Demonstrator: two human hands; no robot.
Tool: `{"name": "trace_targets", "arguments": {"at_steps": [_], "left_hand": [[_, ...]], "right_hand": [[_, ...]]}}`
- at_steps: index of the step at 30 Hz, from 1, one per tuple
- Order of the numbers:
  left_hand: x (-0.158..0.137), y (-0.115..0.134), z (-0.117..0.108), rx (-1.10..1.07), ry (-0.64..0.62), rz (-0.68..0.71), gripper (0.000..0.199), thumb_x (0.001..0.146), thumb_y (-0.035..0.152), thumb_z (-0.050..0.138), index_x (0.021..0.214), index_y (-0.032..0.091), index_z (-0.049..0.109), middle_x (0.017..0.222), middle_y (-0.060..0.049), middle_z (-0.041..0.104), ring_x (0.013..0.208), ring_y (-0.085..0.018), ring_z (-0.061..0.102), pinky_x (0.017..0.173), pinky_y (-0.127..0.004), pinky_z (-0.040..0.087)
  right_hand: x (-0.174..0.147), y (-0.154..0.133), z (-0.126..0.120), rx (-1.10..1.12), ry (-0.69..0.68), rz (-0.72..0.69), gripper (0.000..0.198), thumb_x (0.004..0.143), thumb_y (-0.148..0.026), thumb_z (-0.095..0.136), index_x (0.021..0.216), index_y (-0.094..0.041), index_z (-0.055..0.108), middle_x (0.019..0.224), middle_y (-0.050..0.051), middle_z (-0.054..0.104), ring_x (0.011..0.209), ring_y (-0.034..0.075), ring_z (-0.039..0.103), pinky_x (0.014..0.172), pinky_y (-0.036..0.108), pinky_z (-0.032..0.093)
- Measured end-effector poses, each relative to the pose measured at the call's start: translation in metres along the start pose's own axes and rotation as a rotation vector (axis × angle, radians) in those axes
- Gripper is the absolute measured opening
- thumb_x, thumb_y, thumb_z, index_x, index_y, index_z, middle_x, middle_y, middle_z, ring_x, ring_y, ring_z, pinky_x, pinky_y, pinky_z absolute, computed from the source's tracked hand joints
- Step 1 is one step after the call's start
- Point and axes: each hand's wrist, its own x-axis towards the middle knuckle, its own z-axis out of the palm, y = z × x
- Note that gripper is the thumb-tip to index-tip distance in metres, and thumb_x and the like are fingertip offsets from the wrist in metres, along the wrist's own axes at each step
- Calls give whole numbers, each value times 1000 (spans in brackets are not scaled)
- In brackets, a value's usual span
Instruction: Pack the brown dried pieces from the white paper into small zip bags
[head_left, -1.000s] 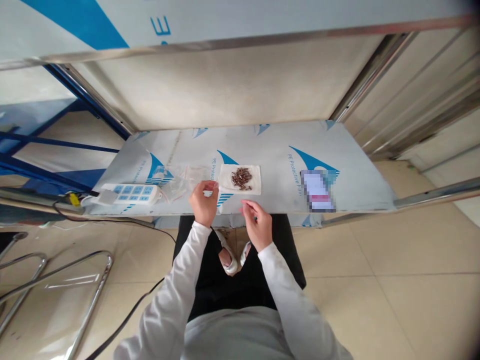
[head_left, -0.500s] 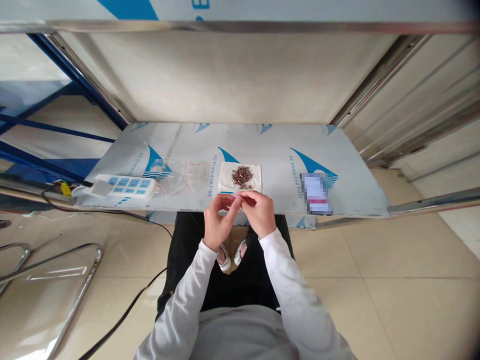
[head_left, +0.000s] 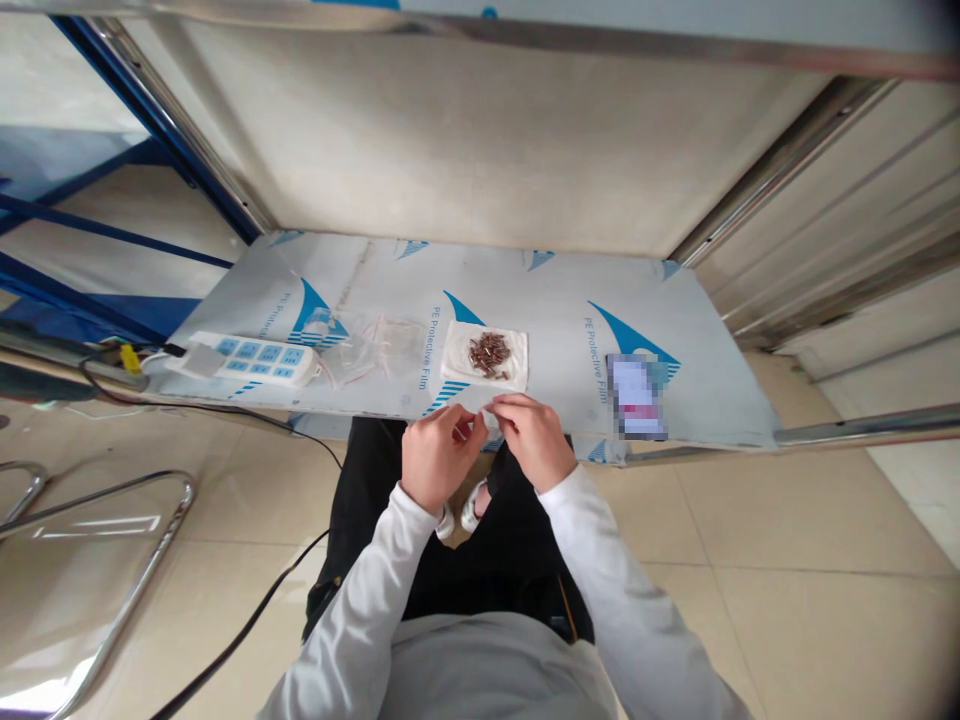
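The left hand and the right hand meet fingertip to fingertip just in front of the table's near edge, over the person's lap. The left has its thumb and forefinger drawn together on one side of a clear plastic piece, and the right pinches the same piece from the other side, its remaining fingers curled in. The piece is small and blurred, so it looks like a little bag, but I cannot be sure of that. A second ago the hands were apart, the left out by the loose bags and the right by itself at the edge; half a second ago they had come together, and now they sit a touch lower beneath the table's edge, with the film showing between them. I read this as a shift from one-handed fetching to two-handed work on a single piece. Just beyond the fingers, a white tray lies flat on the table, and the pile of small brownish metal pieces rests upon it, touched by neither hand. To the left of the tray are clear plastic bags in a loose spread, then a white power strip close beside them. Well to the right lies a phone. Film printed in blue covers the tabletop underneath it all.
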Motion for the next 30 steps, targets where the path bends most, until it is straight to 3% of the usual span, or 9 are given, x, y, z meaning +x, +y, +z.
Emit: {"name": "trace_targets", "arguments": {"at_steps": [4,6,9,11,14,18,22,26,30], "left_hand": [[-2,1,-10,-13,-31,79,21,87,32,55,73,19,64,65,-1,65,58,-14,61,59,-25,45],[1,-4,-14,-48,-51,200,23,82,39,62,93,20,66,87,-6,69,82,-21,66,74,-32,50],[10,-10,-14,-67,-121,383,84,66,52,76,135,16,43,134,-19,53,125,-34,49,101,-48,41],[17,-12,-8,-87,-210,436,99,63,48,78,142,14,30,140,-20,47,129,-35,46,105,-50,38],[22,-13,8,-154,-278,395,70,70,33,75,130,17,42,117,-13,63,109,-28,60,95,-42,47],[19,-20,29,-230,-148,223,33,75,27,69,103,20,52,88,-4,64,81,-19,63,76,-32,52],[14,-31,41,-271,-72,100,28,78,27,67,99,20,50,75,2,58,69,-13,59,69,-27,49],[12,-36,43,-274,-80,73,28,78,26,66,100,19,50,76,2,60,69,-13,59,70,-26,49],[15,-40,44,-252,-79,45,29,78,27,66,101,19,51,76,1,62,71,-14,60,71,-28,49]], "right_hand": [[1,-3,-9,34,-88,62,29,75,-10,67,103,-18,72,89,7,76,73,20,70,74,30,53],[3,-2,-14,80,-113,101,30,76,-11,68,104,-17,72,80,5,76,67,18,69,70,28,52],[5,-1,-22,190,-184,105,20,79,-14,65,97,-17,74,79,3,75,62,14,66,63,24,50],[5,-2,-26,220,-261,63,12,80,-14,63,85,-17,74,74,1,74,59,12,63,60,22,47],[5,-1,-27,211,-284,22,13,78,-10,62,75,-18,72,69,-1,72,57,11,61,60,21,46],[14,22,-18,288,-152,73,11,83,-18,59,88,-18,68,86,2,74,74,13,68,69,22,50],[44,66,5,25,-19,191,13,82,-14,58,91,-16,67,87,6,71,74,14,66,73,26,51],[71,96,27,-55,-120,148,22,68,-2,65,82,-17,71,89,5,68,81,16,64,81,27,48],[83,105,35,-76,-213,103,20,68,-1,64,76,-16,72,86,3,68,85,15,63,82,25,47]]}}
